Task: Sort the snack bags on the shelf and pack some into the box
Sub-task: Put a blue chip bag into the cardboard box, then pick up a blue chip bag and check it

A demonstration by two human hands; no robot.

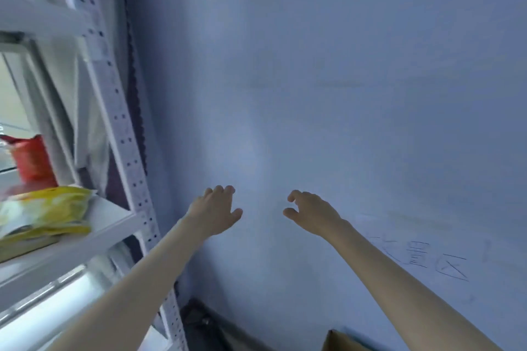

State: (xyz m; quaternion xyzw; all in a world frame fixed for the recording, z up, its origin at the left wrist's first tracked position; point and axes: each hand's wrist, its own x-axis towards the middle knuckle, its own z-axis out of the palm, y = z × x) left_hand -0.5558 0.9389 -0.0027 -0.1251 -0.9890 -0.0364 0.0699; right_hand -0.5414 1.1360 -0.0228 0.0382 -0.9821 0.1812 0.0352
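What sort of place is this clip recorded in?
Probably a storeroom or stock corner: a white slotted metal shelf holding snack bags, a bare wall with handwriting, and a cardboard box on the floor.

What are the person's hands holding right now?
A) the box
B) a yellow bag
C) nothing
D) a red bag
C: the left hand and right hand hang empty before the wall; the yellow bag and red bag lie on the shelf.
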